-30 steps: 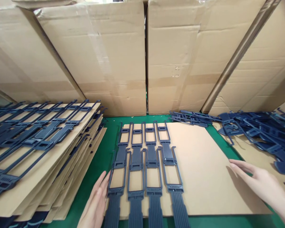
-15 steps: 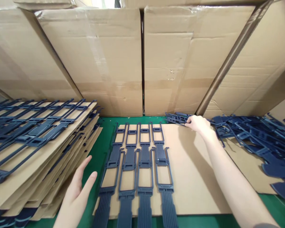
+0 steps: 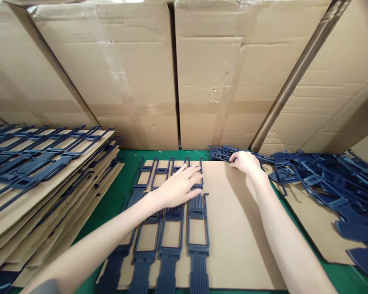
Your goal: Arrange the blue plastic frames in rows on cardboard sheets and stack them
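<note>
My left hand (image 3: 180,184) is stretched out with its fingers apart, over the upper part of the laid-out rows of dark blue plastic frame pieces (image 3: 198,249). Whether it touches them I cannot tell. These pieces have hooked ends and ribbed tails, and lie side by side on a cardboard sheet (image 3: 233,245). At the sheet's far edge, my right hand (image 3: 244,162) pinches a dark blue plastic piece at a small heap of the same parts (image 3: 219,152). The fingers hide most of the pinched spot.
On the left rises a stack of cardboard sheets (image 3: 79,200) layered with blue pieces. A tangled pile of blue pieces (image 3: 322,183) lies on cardboard at the right. Large cartons (image 3: 135,81) form a wall behind the green table surface (image 3: 135,157).
My left hand has moved right and forward, from beside the sheet to over the laid-out pieces. My right hand stays at the heap. The view has shifted slightly.
</note>
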